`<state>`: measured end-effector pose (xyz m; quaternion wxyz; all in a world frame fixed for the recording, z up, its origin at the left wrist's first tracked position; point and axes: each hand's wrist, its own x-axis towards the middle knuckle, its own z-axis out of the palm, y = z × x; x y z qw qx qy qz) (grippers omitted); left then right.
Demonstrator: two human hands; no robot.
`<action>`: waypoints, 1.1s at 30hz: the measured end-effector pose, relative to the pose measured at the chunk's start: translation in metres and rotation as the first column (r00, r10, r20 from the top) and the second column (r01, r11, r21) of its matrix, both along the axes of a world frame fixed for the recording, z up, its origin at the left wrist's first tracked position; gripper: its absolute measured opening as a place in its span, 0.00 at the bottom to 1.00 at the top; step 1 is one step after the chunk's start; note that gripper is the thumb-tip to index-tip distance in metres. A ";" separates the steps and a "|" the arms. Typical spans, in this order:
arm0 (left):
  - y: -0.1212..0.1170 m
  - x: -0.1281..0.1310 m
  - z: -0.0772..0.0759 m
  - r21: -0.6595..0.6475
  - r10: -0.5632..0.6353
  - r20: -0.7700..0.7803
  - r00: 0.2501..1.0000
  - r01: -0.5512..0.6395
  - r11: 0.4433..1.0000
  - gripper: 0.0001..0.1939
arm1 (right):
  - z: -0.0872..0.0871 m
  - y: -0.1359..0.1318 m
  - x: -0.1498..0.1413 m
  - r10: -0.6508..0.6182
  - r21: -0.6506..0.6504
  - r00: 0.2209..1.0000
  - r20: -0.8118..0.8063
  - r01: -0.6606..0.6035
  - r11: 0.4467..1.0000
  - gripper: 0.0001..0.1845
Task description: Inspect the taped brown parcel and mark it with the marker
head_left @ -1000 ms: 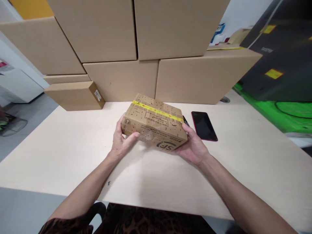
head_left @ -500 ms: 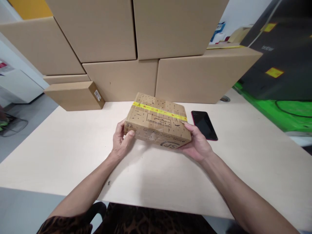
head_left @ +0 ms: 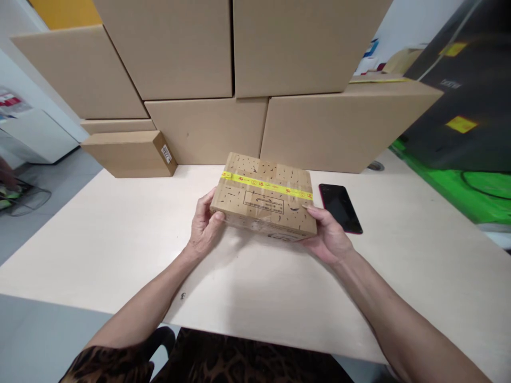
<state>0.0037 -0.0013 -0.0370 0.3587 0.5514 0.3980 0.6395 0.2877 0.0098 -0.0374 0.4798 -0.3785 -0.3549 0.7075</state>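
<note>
Between my two hands is a brown cardboard box (head_left: 263,205) with dark printed specks, a printed label frame and a yellow tape strip across its top. My left hand (head_left: 205,226) grips its left front corner, thumb on the front and fingers round the side. On the opposite side my right hand (head_left: 327,234) holds the right front corner, thumb on top and the other fingers underneath. The near side of the box looks slightly raised off the pale table (head_left: 267,303). Just right of it lies a black tablet (head_left: 340,207) with a red edge.
Large plain cartons (head_left: 207,130) are stacked along the back of the table. A smaller flat carton (head_left: 130,157) with a white label stands at the back left. Beyond the right edge are a dark panel (head_left: 471,106) with yellow stickers and a green surface (head_left: 451,183).
The box has tipped so its top faces me more and its front face shows less. My hands have moved with it; the whole view has shifted slightly.
</note>
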 end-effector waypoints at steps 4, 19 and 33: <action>0.000 0.002 0.002 0.004 -0.004 0.082 0.997 0.004 1.000 0.28 | 0.005 0.000 -0.002 -0.048 -0.031 0.999 0.015 0.048 0.998 0.33; 0.004 -0.006 0.018 -0.426 -0.106 0.398 0.911 0.286 0.858 0.42 | 0.005 -0.003 -0.001 -0.049 0.120 0.998 0.043 0.043 0.992 0.46; -0.004 -0.001 0.027 -0.375 -0.193 0.468 0.863 0.391 0.840 0.41 | 0.013 -0.011 0.012 0.126 0.337 0.983 0.133 -0.165 0.927 0.55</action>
